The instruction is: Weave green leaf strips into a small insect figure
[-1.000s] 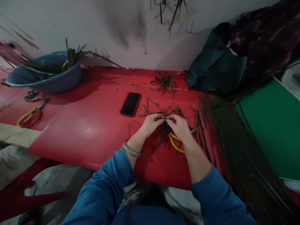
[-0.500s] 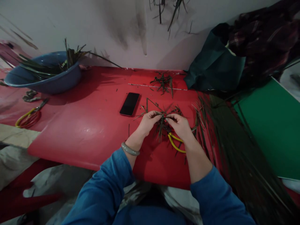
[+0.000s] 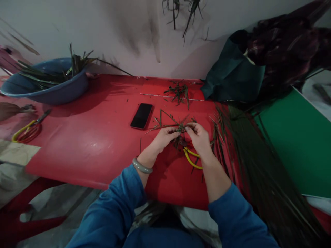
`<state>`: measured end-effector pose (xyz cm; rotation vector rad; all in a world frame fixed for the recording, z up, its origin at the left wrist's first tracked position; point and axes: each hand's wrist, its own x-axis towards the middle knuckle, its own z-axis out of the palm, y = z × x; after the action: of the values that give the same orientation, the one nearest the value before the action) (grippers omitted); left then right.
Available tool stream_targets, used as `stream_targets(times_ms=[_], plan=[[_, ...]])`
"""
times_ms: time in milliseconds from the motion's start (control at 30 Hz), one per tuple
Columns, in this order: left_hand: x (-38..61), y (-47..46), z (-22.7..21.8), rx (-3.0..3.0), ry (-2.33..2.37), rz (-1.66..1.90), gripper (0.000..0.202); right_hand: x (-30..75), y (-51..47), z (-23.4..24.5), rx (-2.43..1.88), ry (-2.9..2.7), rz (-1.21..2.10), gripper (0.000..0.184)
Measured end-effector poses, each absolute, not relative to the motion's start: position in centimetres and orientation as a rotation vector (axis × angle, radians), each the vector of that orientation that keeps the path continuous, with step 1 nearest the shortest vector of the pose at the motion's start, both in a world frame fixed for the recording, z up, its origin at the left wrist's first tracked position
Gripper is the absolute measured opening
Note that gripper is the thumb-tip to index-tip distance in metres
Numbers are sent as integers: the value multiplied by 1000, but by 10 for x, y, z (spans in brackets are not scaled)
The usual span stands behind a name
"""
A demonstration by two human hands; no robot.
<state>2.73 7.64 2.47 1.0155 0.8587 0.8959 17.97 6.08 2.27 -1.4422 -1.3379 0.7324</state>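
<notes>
Both of my hands meet over the red tabletop around a small knotted piece of green leaf strips. My left hand pinches it from the left between thumb and fingers. From the right, my right hand has thumb and fingertips closed at its edge, on a strip too fine to make out clearly. Long strip ends stick out toward the wall. Just below lies a yellow-handled cutting tool, partly hidden by my right hand and wrist. Cut bits of leaf are scattered around.
A black phone lies left of my hands. Behind them sits a leaf-strip piece. Long leaves cover the right side. At left are a blue basin, scissors and what looks like another person's hand.
My right hand has turned and lifted slightly at the fingertips; the leaf piece has been tilted. A brown shape, seemingly another person's hand, has come in at the left edge. The view has shifted slightly.
</notes>
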Motion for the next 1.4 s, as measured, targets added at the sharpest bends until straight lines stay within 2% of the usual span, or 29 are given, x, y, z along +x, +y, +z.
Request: stream_targets(times_ms=[133,333,467,700,833,1000,1400], plan=[[27,81,22,1050,980,1037,20,177,61,20,-1447,-1262,719,35],[20,85,15,1608,1306,957,12,169,57,22,-1464,-1393,806,24],[17,84,15,1723,1459,971,18,168,57,21,-1470,-1411,795,23],[-29,107,26,1738,1727,1202,33,169,60,18,-1478,-1371,786,25],[-65,132,31,1895,2065,941,46,168,59,21,-1458,-1354,781,24],[-70,154,27,1949,2190,553,65,168,58,24,-1440,-1370,789,22],[-42,173,24,1950,2389,360,56,170,58,24,-1421,-1392,802,22]])
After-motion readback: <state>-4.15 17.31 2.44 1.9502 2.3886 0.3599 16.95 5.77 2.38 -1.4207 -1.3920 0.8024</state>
